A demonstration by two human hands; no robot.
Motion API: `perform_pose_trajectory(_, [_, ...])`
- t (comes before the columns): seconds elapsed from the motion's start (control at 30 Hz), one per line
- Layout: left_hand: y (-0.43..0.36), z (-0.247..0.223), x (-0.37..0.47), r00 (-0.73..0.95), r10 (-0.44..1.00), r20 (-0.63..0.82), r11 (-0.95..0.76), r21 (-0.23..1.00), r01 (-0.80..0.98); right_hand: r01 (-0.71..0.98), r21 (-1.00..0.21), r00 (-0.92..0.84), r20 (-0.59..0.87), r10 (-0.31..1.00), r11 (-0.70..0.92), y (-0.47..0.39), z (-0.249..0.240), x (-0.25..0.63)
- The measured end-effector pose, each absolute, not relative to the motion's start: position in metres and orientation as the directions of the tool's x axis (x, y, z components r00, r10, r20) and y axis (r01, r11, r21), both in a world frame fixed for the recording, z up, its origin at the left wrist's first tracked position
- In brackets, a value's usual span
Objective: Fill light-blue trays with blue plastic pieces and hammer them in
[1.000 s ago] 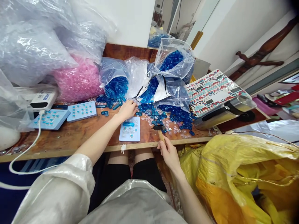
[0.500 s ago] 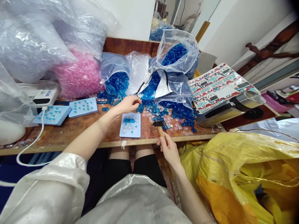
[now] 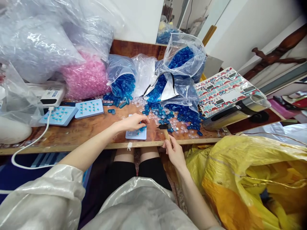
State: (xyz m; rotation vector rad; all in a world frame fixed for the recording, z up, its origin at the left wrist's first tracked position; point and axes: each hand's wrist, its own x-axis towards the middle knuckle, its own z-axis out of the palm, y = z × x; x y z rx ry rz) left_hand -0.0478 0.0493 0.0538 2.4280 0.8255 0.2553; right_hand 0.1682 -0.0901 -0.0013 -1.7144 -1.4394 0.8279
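Observation:
My left hand (image 3: 136, 122) is over the light blue tray (image 3: 136, 136), hiding most of it. Its fingers are pinched on a small translucent blue plastic piece (image 3: 143, 128). At the tray's lower part, small clear and blue bits show. My right hand (image 3: 175, 150) is wrapped round the wooden handle of a small hammer (image 3: 166, 133), whose dark head rests at or just above the table beside the loose pieces. Blue plastic pieces (image 3: 192, 121) and clear plastic rings (image 3: 182, 127) lie scattered to the right of the tray.
Two filled light blue trays (image 3: 89, 108) lie at the left, near a white device (image 3: 54, 95) with a cable. Bags of blue pieces (image 3: 122, 83) and pink pieces (image 3: 86, 76) line the back. A clear tumbler (image 3: 237, 111) lies at right, above a yellow sack (image 3: 230, 159).
My left hand has moved from the loose pieces behind the tray down over the tray, with a blue piece in its fingers. My right hand keeps the hammer in nearly the same place.

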Motion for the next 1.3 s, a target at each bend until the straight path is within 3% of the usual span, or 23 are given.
perform_pose_trajectory(0.17, [0.047, 0.046, -0.042, 0.833, 0.545, 0.093, -0.806, 0.329, 0.491, 0.508, -0.855, 0.172, -0.017, 0.985, -0.104, -0.092, -0.002, 0.168])
perform_pose_trajectory(0.3, [0.042, 0.048, -0.046, 0.866, 0.501, 0.016, -0.845, 0.225, 0.485, 0.516, -0.851, 0.169, -0.009, 0.986, -0.096, -0.091, -0.004, 0.169])
perform_pose_trajectory(0.6, [0.03, 0.049, -0.032, 0.829, 0.559, -0.023, -0.823, 0.105, 0.558, 0.522, -0.848, 0.167, -0.002, 0.986, -0.09, -0.091, -0.002, 0.168])
perform_pose_trajectory(0.8, [0.024, 0.049, -0.036, 0.89, 0.454, -0.036, -0.884, 0.11, 0.455, 0.496, -0.863, 0.176, -0.003, 0.984, -0.091, -0.092, -0.003, 0.168])
perform_pose_trajectory(1.0, [0.015, 0.049, -0.048, 0.755, 0.655, 0.029, -0.755, 0.055, 0.654, 0.489, -0.867, 0.163, -0.015, 0.987, -0.094, -0.092, -0.003, 0.169])
perform_pose_trajectory(1.3, [0.018, 0.051, -0.051, 0.779, 0.627, -0.008, -0.779, 0.014, 0.627, 0.508, -0.857, 0.164, -0.008, 0.986, -0.091, -0.092, -0.003, 0.169])
